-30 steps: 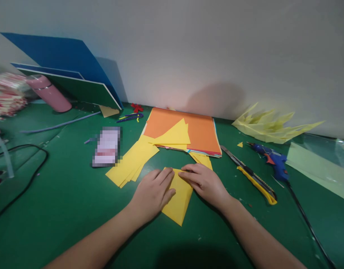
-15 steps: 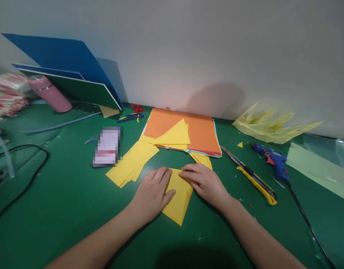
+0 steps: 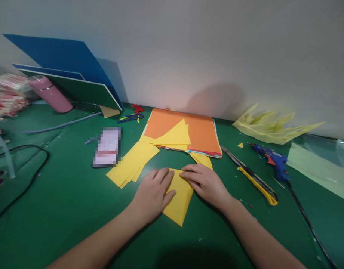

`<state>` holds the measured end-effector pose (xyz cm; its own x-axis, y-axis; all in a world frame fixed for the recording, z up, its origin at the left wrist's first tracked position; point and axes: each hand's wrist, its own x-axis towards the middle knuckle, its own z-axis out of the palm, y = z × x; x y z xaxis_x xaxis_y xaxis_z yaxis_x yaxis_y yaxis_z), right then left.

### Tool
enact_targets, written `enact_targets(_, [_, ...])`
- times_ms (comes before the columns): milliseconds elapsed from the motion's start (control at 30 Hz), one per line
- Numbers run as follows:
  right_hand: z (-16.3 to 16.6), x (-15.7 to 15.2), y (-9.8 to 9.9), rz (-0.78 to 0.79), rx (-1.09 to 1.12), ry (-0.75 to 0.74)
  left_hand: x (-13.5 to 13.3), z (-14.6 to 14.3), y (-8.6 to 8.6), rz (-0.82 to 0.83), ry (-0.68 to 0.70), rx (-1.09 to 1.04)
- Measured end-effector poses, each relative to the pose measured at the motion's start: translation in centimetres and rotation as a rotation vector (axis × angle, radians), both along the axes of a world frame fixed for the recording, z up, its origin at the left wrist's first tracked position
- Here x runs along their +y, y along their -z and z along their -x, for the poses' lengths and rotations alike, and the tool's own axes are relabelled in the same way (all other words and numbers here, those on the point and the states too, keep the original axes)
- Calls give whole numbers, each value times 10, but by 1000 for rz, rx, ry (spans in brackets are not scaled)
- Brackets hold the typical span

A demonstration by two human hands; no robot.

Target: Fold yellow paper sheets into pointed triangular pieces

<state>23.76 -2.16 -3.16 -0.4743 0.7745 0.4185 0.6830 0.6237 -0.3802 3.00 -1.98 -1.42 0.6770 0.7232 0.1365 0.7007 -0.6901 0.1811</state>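
Observation:
A folded sheet of yellow paper (image 3: 178, 196) lies on the green table between my hands, with a slanting crease near its lower right edge. My left hand (image 3: 152, 192) rests on its left side, fingers stretched flat and thumb apart. At the upper right edge of the sheet, my right hand (image 3: 207, 184) has its fingers bent together on the paper; its thumb is hidden. Just beyond my left hand is a fanned pile of yellow paper strips (image 3: 132, 162). More yellow strips (image 3: 202, 160) show behind my right hand.
Behind lies a stack of coloured paper (image 3: 160, 125) with yellow triangles (image 3: 174, 136) on top. To the right are a utility knife (image 3: 254, 181), a glue gun (image 3: 274, 160) and a spiky pale-yellow paper piece (image 3: 273, 127). At left are a blurred phone-like object (image 3: 107, 147), pink bottle (image 3: 51, 94) and boards (image 3: 68, 52).
Both hands and the yellow paper hold nearly the same position. Only a very slight shift of the whole view shows.

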Motion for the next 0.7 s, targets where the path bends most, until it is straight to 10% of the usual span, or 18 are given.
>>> enact_targets(700, [1, -1, -4, 6, -92, 16, -2, 2, 9, -53, -41, -22])
